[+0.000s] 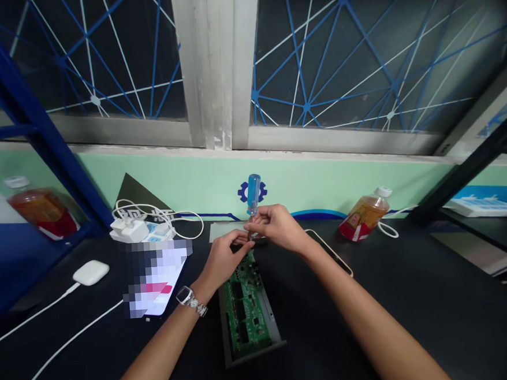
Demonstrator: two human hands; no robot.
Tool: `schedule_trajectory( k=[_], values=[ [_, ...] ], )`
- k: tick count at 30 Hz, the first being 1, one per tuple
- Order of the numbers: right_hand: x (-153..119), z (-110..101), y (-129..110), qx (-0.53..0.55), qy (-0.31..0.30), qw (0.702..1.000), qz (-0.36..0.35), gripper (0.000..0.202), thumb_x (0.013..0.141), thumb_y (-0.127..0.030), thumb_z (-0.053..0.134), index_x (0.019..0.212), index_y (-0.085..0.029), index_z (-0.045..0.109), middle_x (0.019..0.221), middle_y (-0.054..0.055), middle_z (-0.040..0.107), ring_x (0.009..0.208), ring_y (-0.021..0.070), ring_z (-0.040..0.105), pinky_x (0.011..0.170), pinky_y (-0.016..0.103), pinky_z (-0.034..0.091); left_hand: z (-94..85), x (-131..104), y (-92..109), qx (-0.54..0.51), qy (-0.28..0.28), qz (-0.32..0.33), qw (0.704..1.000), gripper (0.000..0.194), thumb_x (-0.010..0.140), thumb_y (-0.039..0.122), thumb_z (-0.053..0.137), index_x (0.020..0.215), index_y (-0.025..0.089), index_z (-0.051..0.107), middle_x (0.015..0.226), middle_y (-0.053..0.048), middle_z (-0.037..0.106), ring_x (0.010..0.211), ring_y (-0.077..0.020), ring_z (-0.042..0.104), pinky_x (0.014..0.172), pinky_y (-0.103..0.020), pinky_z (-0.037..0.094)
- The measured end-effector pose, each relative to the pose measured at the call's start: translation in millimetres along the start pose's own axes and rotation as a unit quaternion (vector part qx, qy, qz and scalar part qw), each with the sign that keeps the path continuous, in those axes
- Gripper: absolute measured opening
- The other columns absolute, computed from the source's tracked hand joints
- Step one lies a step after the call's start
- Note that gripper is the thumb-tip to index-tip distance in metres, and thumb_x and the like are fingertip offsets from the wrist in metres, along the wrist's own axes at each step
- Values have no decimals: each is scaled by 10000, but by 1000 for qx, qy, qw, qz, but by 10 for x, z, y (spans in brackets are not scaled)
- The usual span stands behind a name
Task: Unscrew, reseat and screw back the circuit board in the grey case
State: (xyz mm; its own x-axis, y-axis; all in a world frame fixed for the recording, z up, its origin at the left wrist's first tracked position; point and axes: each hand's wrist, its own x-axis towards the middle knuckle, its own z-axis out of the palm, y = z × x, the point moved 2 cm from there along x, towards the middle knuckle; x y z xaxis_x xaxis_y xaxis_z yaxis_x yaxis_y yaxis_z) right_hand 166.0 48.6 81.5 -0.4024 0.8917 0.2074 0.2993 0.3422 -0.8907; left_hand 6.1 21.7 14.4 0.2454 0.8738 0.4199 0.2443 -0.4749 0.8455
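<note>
The grip of the right hand (275,223) is narrow, pinching a screwdriver (254,191) by its shaft, blue handle upward. The left hand (225,255) bunches its fingers near the lower end; whether they hold anything, I cannot tell. Beneath lies a green circuit board (251,314) in a grey housing (256,355) on the black counter (320,336), between a phone (171,277) and a bottle (365,214).

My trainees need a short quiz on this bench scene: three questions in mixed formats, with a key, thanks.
1. Multiple choice: what colour is the handle of the screwdriver held in the right hand?
A) Red
B) Blue
C) Yellow

2. True or false: the person's watch is on the right wrist.

3. Fill in the blank: a ____ with a lit screen lies to the left of the circuit board.

Key: 1. B. 2. False; the watch is on the left wrist. 3. phone.
</note>
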Motion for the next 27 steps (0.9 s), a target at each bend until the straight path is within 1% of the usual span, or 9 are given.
schedule_trajectory(
  k=[2, 4, 8, 11, 14, 16, 18, 22, 27],
  values=[
    [-5, -7, -2, 20, -13, 1000, -1, 285, 760, -420, 746, 776, -153, 647, 706, 43, 690, 644, 176, 672, 627, 297, 561, -15, -1, 14, -8, -28, 12, 1000, 225, 923, 267, 583, 1112, 198, 684, 1078, -63, 738, 966, -203, 697, 892, -318, 531],
    [-14, -5, -12, 39, -30, 999, 2, 263, 776, -399, 732, 795, -150, 651, 710, 42, 693, 635, 173, 675, 639, 303, 563, -28, -1, 13, -14, -44, 12, 999, 262, 943, 253, 549, 1167, 201, 674, 1117, -69, 732, 996, -206, 695, 909, -324, 525],
    [-37, 7, -51, 34, -51, 998, 4, 193, 824, -342, 671, 837, -149, 659, 768, 49, 703, 659, 170, 677, 639, 299, 555, -25, -2, -1, -28, -57, -2, 998, 264, 963, 275, 520, 1124, 183, 707, 1071, -80, 748, 982, -219, 702, 873, -325, 538],
    [-41, 1, -76, -37, -17, 999, -25, 155, 814, -304, 676, 860, -156, 667, 804, 43, 704, 736, 168, 670, 676, 280, 534, -3, -5, -23, -50, -43, -21, 998, 221, 935, 268, 568, 1045, 168, 732, 1018, -81, 761, 951, -222, 713, 857, -322, 547],
    [-28, -3, -53, -73, 25, 997, -20, 173, 758, -293, 735, 806, -159, 636, 696, 17, 670, 653, 151, 638, 607, 254, 506, 12, -6, -45, -69, -13, -37, 997, 156, 885, 256, 642, 958, 157, 738, 948, -73, 769, 891, -216, 725, 829, -312, 561],
    [-17, 4, -22, -50, 11, 999, 10, 198, 753, -312, 742, 770, -162, 614, 609, 2, 632, 566, 145, 614, 517, 237, 480, 4, -6, -44, -72, 1, -35, 997, 139, 868, 264, 669, 929, 158, 734, 912, -63, 769, 855, -207, 728, 805, -301, 567],
    [-14, 4, -10, -25, -17, 999, 29, 197, 770, -324, 725, 768, -161, 615, 572, -1, 616, 524, 146, 610, 469, 228, 466, -12, -5, -31, -70, -4, -28, 997, 145, 875, 273, 663, 939, 160, 728, 925, -60, 767, 855, -201, 725, 808, -299, 566],
    [-34, -18, -48, -10, -48, 998, 28, 147, 807, -292, 679, 799, -153, 633, 638, 10, 639, 529, 140, 632, 465, 219, 481, -39, 5, -13, -69, -28, -22, 997, 170, 903, 273, 625, 999, 157, 703, 989, -76, 759, 890, -204, 722, 848, -317, 556],
    [-69, 4, -102, 14, -78, 996, 34, 95, 851, -223, 599, 893, -147, 636, 658, -6, 623, 526, 123, 631, 478, 209, 494, -4, 21, -15, -77, -33, -20, 996, 185, 911, 290, 617, 1022, 158, 683, 1007, -81, 760, 906, -211, 723, 872, -324, 546]
  ],
)
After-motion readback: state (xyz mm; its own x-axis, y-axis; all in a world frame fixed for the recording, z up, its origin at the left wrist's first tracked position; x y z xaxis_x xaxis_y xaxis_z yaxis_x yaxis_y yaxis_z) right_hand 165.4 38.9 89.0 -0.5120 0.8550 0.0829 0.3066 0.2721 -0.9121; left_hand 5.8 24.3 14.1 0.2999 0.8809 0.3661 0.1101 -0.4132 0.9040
